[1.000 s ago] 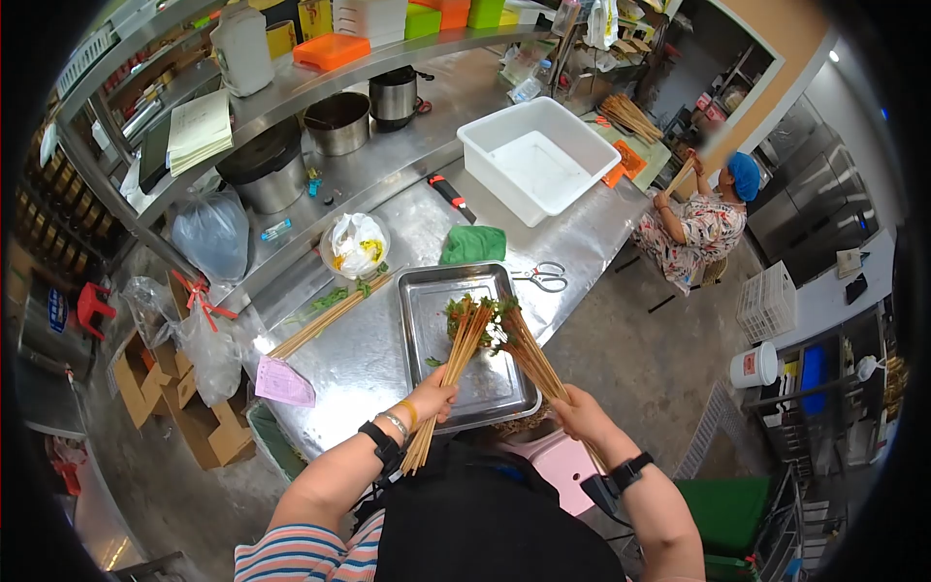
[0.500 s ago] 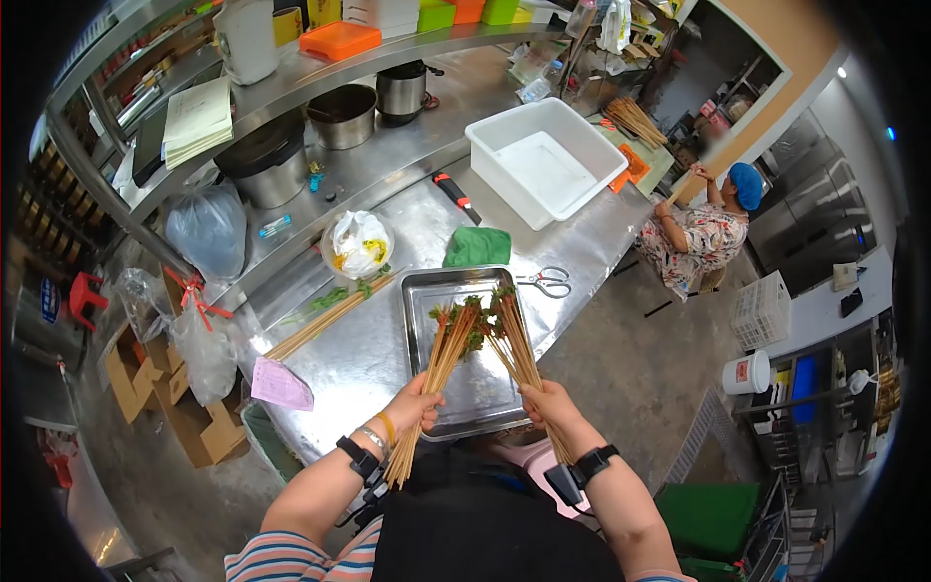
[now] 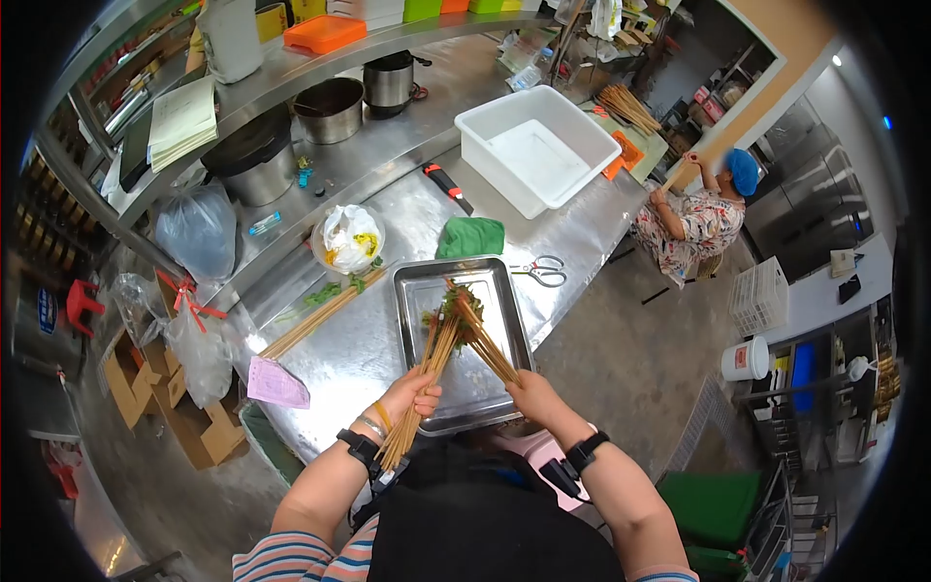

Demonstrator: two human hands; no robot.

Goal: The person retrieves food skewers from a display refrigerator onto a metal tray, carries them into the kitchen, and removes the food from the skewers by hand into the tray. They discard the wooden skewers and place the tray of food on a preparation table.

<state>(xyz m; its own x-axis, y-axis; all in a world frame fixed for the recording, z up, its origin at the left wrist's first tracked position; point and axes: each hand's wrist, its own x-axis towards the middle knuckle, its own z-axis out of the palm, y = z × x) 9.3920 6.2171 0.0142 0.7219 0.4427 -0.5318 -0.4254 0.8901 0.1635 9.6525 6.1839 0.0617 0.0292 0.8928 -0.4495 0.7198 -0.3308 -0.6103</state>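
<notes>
My left hand (image 3: 415,394) is closed around a bundle of thin wooden skewers (image 3: 441,351), whose lower ends stick out below the fist. A second bundle of skewers (image 3: 493,351) is gripped in my right hand (image 3: 535,398), slanting up to the left. Green and reddish leafy pieces (image 3: 460,301) sit on the tips, where the two bundles meet and overlap. Both bundles are above a shallow metal tray (image 3: 411,335). Left of the tray lie more skewers (image 3: 320,323) with green leaves at their upper end.
Scissors (image 3: 541,272), a green cloth (image 3: 469,238), a red-black handled tool (image 3: 447,188) and a bowl with a plastic bag (image 3: 349,240) surround the tray. Behind stands a white tub (image 3: 539,150). A pink paper (image 3: 277,382) lies front left. A seated person (image 3: 684,218) is at the right.
The right bundle has swung left, so its tips now lie against those of the left bundle. My right hand has moved slightly left. The view has shifted a little.
</notes>
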